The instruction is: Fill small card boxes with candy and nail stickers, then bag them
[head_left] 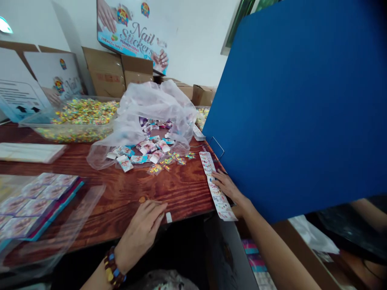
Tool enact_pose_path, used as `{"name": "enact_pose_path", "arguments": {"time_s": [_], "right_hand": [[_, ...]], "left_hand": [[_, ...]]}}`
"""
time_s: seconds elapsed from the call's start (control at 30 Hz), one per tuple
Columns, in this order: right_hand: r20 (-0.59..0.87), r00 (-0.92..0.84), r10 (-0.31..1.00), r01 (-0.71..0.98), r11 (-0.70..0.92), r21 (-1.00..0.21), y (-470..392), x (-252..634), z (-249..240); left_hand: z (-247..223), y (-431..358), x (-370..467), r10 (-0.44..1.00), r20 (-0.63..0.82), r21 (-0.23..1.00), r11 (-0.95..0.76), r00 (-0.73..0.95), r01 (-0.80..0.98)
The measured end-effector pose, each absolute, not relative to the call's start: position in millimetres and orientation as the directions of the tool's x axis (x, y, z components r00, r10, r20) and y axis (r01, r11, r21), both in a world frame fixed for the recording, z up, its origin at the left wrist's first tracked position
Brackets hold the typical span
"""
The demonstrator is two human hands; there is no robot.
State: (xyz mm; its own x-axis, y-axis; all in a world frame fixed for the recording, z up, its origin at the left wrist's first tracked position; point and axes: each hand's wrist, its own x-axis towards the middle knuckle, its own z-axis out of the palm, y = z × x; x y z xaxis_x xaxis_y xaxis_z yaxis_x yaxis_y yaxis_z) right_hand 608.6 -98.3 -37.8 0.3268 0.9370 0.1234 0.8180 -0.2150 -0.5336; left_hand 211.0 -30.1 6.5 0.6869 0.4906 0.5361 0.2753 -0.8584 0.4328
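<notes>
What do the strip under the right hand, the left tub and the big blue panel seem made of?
Strip: printed, thin and flat; paper or plastic film, unclear which.
Tub: clear, rigid-looking plastic; its contents show through the wall.
Blue panel: matte, evenly coloured; perhaps painted board or plastic.

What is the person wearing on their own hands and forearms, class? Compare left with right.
The left hand has a chunky bracelet at its wrist, with blocky beads in yellow, blue and dark brown. The right hand shows no bracelet. Neither wears a glove, and no sleeve shows on either forearm.
</notes>
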Motion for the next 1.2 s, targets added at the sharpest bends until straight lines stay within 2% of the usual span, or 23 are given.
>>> {"name": "enact_pose_path", "arguments": {"time_s": [0.17, 0.27, 0.43, 0.57, 0.73, 0.87, 1.03, 1.1, 1.2], "right_hand": [[0.171, 0.33, 0.928, 0.784, -0.169, -0.598, -98.3, 615.0, -34.4], [0.183, 0.354, 0.917, 0.712, -0.138, -0.688, -95.7, 613.9, -34.3], [0.181, 0.384, 0.905, 0.658, -0.131, -0.741, -86.6, 609.2, -33.5], [0.212, 0.394, 0.894, 0.648, -0.107, -0.754, -88.6, 599.7, -1.2], [0.112, 0.306, 0.946, 0.471, -0.048, -0.881, -83.2, 548.7, 78.7], [0.122, 0.156, 0.98, 0.422, 0.045, -0.905, -54.5, 500.3, 109.0], [0.212, 0.129, 0.969, 0.466, 0.129, -0.875, -27.2, 462.8, 92.6], [0.257, 0.094, 0.962, 0.529, 0.171, -0.831, -33.0, 446.9, 81.7], [0.375, -0.07, 0.924, 0.658, 0.325, -0.679, -54.0, 419.8, 61.7]], "left_hand": [[8.1, -28.5, 209.7, 0.428, 0.49, 0.368, -0.891, 0.759, 0.265], [2.8, -28.4, 205.0, 0.431, 0.48, 0.364, -0.89, 0.764, 0.274], [-4.8, -34.8, 209.9, 0.463, 0.4, 0.469, -0.845, 0.791, 0.258], [0.1, -34.5, 217.4, 0.54, 0.351, 0.6, -0.757, 0.765, 0.259], [27.2, -20.7, 238.5, 0.754, 0.214, 0.842, -0.465, 0.621, 0.274], [37.9, -6.9, 260.0, 0.799, 0.097, 0.978, -0.187, 0.594, 0.093], [20.3, 5.1, 258.0, 0.789, -0.021, 0.998, -0.016, 0.614, 0.054], [15.4, 7.8, 250.2, 0.821, -0.119, 0.985, 0.168, 0.559, -0.037], [17.3, 10.6, 239.0, 0.816, -0.266, 0.851, 0.449, 0.514, -0.272]]}}
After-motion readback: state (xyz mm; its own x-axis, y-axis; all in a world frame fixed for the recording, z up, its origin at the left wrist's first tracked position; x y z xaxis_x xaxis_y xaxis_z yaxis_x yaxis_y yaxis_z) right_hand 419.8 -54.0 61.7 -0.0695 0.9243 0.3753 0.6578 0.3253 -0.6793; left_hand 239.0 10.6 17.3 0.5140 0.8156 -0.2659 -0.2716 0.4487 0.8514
